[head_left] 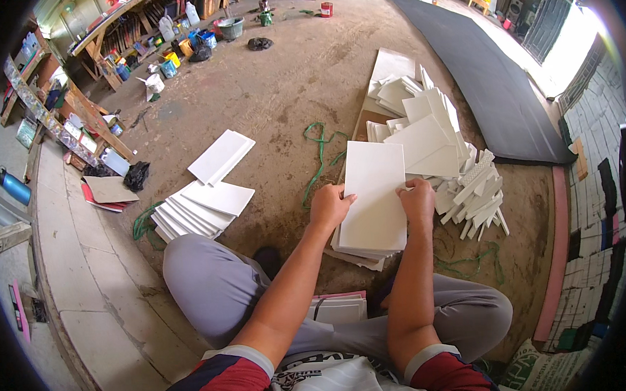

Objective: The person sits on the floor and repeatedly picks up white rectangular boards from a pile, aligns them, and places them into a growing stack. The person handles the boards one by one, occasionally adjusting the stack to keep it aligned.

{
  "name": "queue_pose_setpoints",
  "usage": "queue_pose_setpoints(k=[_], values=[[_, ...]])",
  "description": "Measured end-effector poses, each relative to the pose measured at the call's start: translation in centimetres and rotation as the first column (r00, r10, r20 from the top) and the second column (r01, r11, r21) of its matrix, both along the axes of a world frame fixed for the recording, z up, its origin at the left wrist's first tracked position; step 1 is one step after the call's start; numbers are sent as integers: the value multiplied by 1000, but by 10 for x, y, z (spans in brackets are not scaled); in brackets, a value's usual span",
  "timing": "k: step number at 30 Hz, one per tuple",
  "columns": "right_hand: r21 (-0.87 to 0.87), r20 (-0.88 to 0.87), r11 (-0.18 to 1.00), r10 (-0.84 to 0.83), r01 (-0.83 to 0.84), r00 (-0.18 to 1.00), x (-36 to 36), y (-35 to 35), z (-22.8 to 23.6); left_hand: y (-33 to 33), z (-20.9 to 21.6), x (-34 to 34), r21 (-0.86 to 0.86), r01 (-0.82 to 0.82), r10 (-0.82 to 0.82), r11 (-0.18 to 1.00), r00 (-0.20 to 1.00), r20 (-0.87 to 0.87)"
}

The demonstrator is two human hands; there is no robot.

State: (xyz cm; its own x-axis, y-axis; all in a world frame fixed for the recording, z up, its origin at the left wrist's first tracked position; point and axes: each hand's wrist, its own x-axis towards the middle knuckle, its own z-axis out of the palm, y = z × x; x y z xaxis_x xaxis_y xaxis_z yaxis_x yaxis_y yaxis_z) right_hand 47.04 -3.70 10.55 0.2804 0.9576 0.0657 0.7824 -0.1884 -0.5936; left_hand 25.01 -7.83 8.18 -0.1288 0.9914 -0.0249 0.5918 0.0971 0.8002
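Note:
Between my two hands is a stack of white rectangular sheets (374, 193), upright over a lower pile of similar sheets (365, 258). My left hand (332, 205) grips the stack's left edge, thumb on top. On the opposite edge my right hand (418, 199) is closed, its fingers bent around the side. Beyond them lies a loose heap of white sheets (429, 136), with narrow white offcut strips (475, 192) to its right. Fanned-out white sheets (200, 207) rest on the floor by my left knee, a neater bundle (222, 156) just above them.
Green string (318, 157) trails over the dirt floor (267, 106). A long black mat (479, 76) stretches along the right. Paint cans and bottles (171, 56) crowd the far left by a wooden bench (97, 48). A pink-edged stack (339, 307) lies between my legs.

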Motion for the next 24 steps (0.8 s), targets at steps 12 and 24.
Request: queue_pose_setpoints(k=[12,24], values=[[449,-232,869,340,-209,912,-131,-20,50,14,-39,-70,-119,-364,372,924,780,503],[139,-390,816,566,-561,726,-307,-48,-126,11,-257,-293,-579,-809,977,98,-33,211]])
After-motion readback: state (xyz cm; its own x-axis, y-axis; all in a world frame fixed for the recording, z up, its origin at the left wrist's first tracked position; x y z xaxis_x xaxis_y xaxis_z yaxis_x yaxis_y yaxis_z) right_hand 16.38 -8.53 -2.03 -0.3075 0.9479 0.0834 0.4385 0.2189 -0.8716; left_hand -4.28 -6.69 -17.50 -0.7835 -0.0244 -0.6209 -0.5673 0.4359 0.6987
